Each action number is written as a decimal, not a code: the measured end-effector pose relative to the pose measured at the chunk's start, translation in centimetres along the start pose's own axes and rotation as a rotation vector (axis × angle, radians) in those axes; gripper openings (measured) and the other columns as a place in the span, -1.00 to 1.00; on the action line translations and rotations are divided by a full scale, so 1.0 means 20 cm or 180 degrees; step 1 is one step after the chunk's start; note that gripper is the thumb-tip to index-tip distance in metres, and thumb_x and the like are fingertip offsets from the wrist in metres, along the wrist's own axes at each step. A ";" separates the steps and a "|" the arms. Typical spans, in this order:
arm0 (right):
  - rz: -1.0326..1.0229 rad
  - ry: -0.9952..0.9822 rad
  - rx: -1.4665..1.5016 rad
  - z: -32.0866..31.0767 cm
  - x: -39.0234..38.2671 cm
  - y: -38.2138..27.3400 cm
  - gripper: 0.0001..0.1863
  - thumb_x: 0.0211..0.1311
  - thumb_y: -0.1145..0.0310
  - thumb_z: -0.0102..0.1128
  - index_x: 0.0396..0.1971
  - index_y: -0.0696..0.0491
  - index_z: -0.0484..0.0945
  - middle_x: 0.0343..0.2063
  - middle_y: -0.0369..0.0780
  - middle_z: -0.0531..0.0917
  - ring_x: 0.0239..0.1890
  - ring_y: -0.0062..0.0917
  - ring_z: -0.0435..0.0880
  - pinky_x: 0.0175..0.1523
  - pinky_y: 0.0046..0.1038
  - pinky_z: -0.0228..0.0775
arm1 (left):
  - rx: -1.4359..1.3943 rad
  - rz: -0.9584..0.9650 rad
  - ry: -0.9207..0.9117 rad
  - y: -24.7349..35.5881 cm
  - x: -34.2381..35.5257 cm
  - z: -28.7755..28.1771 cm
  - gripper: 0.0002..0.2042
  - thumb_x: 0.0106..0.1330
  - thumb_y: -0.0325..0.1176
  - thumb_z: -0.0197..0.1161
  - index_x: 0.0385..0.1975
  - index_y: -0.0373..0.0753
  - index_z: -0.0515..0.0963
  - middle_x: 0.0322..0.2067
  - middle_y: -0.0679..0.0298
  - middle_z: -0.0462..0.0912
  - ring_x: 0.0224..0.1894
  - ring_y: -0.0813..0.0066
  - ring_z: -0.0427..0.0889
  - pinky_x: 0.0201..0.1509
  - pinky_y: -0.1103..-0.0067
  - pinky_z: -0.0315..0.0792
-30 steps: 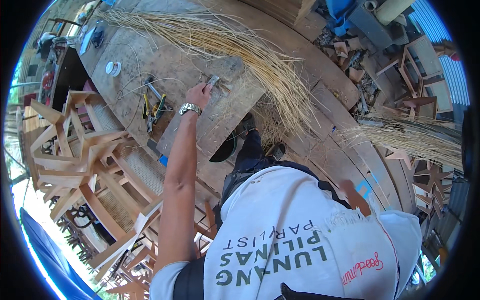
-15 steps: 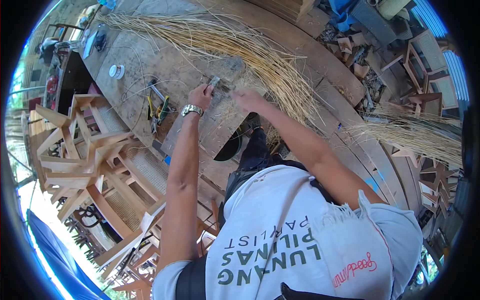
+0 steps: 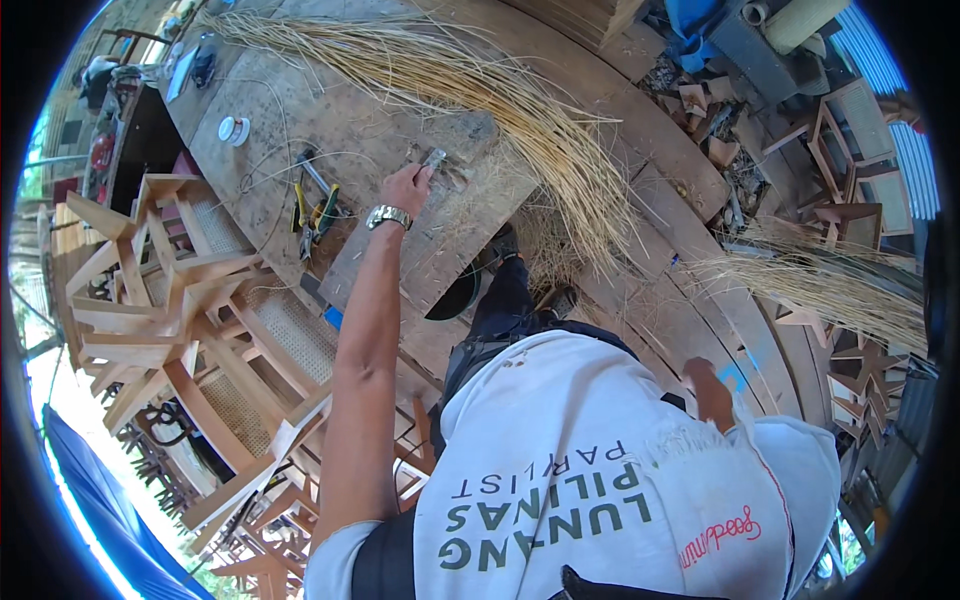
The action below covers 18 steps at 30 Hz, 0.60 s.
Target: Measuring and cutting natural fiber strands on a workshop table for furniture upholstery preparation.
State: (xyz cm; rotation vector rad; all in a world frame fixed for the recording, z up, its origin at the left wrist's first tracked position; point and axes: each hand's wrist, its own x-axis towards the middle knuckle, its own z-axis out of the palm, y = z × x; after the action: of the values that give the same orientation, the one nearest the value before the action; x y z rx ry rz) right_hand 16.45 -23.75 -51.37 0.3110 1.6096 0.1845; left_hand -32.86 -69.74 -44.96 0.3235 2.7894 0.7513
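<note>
My left hand (image 3: 408, 187) is closed on a small metal fitting (image 3: 434, 161) at the top of a worn wooden board (image 3: 385, 270), where pale shavings lie. Pliers and hand tools (image 3: 318, 215) rest just left of the board, near loose thin strands and a white round container (image 3: 233, 131). A long bundle of straw-coloured cane strands (image 3: 520, 130) arches past the board's far end. Down at the right, beside my white shirt, my right hand (image 3: 700, 377) is blurred, its fingers unclear.
Wooden chair frames with woven cane panels (image 3: 225, 370) are stacked at the left, more frames (image 3: 850, 150) at the right. A second cane bundle (image 3: 830, 285) lies on the right. Wood offcuts (image 3: 715, 145) and blue material (image 3: 690, 25) sit at the upper right; my legs (image 3: 500, 300) are below the board.
My right hand reached up beside the left at the board half a second ago, and has since drawn back down to the right. My left hand stays at the fitting.
</note>
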 end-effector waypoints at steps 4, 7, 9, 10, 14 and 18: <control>-0.0323 0.0823 0.0918 -0.06 0.22 0.09 -0.59 0.24 0.12 -0.09 -0.11 0.09 0.57 0.00 -0.07 0.54 0.06 -0.19 0.50 0.13 -0.22 0.34 | -0.0128 -0.0155 -0.0026 0.02 0.01 -0.01 -0.68 0.27 -0.04 0.08 -0.41 -0.18 0.56 -0.53 0.16 0.63 -0.40 0.13 0.62 -0.29 0.33 0.44; -0.0306 0.2988 0.2070 -0.26 0.49 -0.11 -0.67 0.29 0.22 -0.13 -0.17 0.15 0.49 -0.22 0.02 0.60 -0.19 -0.16 0.61 -0.07 -0.21 0.43 | -0.0288 -0.0299 0.0186 0.12 0.05 -0.01 -0.66 0.23 -0.03 0.14 -0.37 -0.23 0.56 -0.52 0.12 0.62 -0.42 0.14 0.63 -0.31 0.36 0.43; -0.1075 0.2480 0.4390 -0.75 0.13 -0.26 -0.72 0.31 0.20 -0.05 -0.26 0.13 0.49 -0.47 -0.18 0.59 -0.38 -0.53 0.59 -0.35 -0.41 0.42 | -0.0522 -0.0423 0.0346 0.06 -0.04 -0.03 -0.65 0.22 -0.03 0.16 -0.33 -0.24 0.56 -0.51 0.09 0.62 -0.41 0.13 0.62 -0.31 0.38 0.42; -0.1334 0.2408 0.4475 -0.89 -0.05 -0.29 -0.72 0.31 0.19 -0.04 -0.27 0.11 0.49 -0.53 -0.23 0.56 -0.42 -0.64 0.56 -0.42 -0.47 0.39 | -0.0825 -0.0480 0.0441 0.06 -0.07 -0.03 -0.64 0.21 -0.04 0.18 -0.30 -0.26 0.56 -0.51 0.05 0.62 -0.40 0.13 0.62 -0.31 0.39 0.42; -0.1674 0.2853 0.4327 -0.88 -0.31 -0.41 -0.74 0.28 0.23 -0.01 -0.30 0.13 0.51 -0.53 -0.18 0.60 -0.40 -0.46 0.59 -0.34 -0.41 0.41 | -0.0707 0.0072 -0.0131 0.21 -0.07 -0.16 -0.70 0.18 -0.15 0.21 -0.21 -0.21 0.54 -0.47 0.06 0.62 -0.35 0.11 0.62 -0.31 0.36 0.43; -0.1200 0.3570 0.3026 -0.49 -0.19 -0.35 -0.74 0.18 0.26 0.07 -0.28 0.13 0.58 -0.37 -0.05 0.62 -0.26 -0.12 0.57 -0.07 -0.25 0.39 | 0.0166 0.1269 0.0104 0.07 0.00 -0.07 -0.71 0.11 -0.29 0.18 -0.13 -0.10 0.52 -0.38 0.11 0.61 -0.28 0.09 0.61 -0.27 0.28 0.46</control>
State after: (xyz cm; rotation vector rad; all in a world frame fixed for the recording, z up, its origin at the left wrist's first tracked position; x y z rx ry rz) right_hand 6.33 -30.81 -49.23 0.6832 2.7601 -0.8804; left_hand -33.00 -69.17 -43.02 0.9034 2.8104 0.7688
